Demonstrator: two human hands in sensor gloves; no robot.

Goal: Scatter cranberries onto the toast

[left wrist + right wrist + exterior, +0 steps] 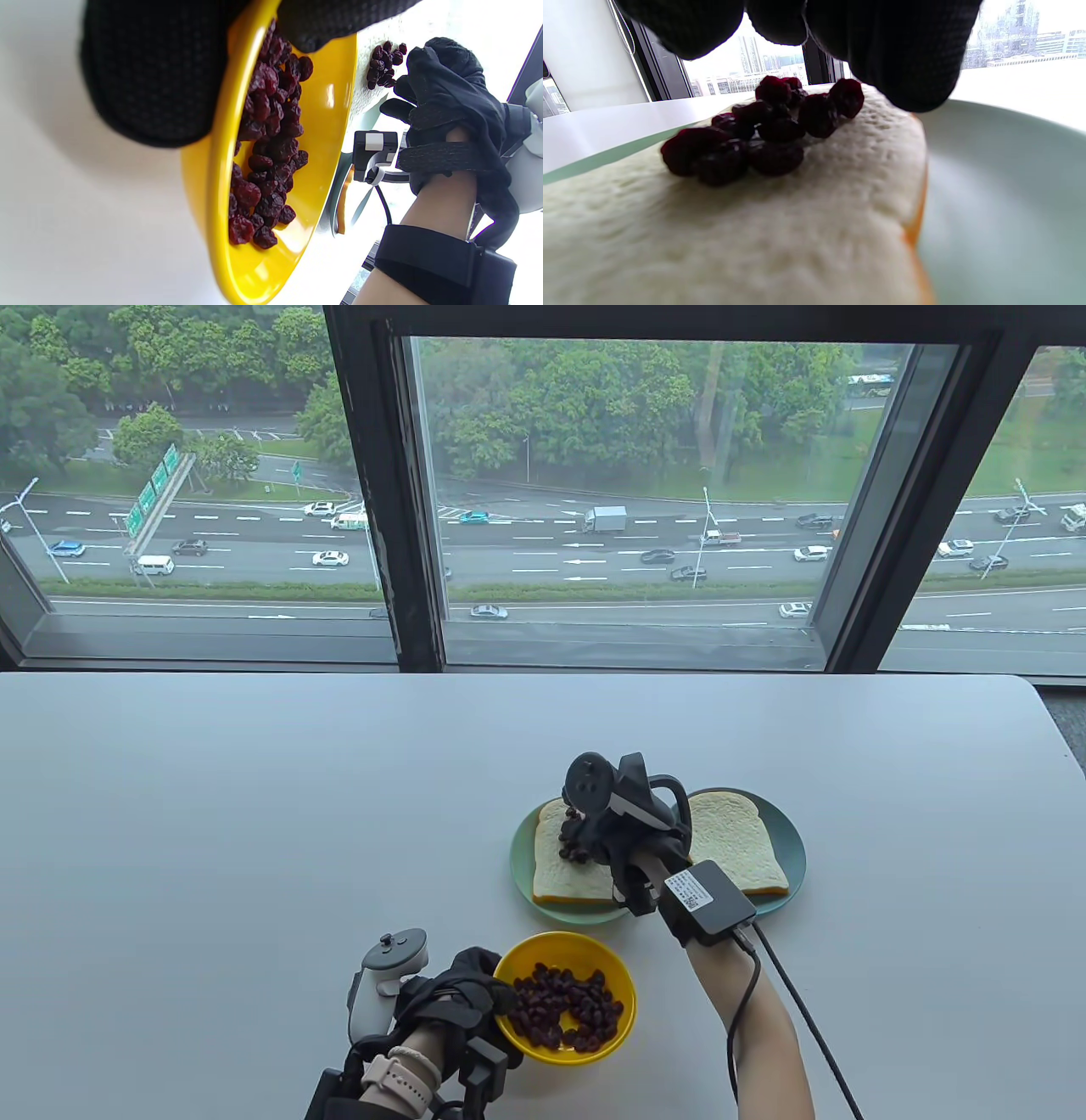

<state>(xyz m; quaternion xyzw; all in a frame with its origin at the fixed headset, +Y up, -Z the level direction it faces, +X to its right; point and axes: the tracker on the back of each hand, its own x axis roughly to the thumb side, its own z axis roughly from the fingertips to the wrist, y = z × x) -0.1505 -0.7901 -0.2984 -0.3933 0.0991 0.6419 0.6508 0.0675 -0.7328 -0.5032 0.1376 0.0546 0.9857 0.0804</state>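
- Where the frame's bottom edge meets the table, left hand (454,997) grips the yellow bowl (567,1045) rim; cranberries (570,1007) inside.
- Centre: right hand (624,836) over left toast slice (567,872), fingers (903,55) loosely apart above a cranberry pile (759,127).
- Right: bare second slice (736,840), same green plate (789,836).

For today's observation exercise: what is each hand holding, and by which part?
The left hand grips the yellow bowl by its rim. Whether the right hand holds any cranberries cannot be told.
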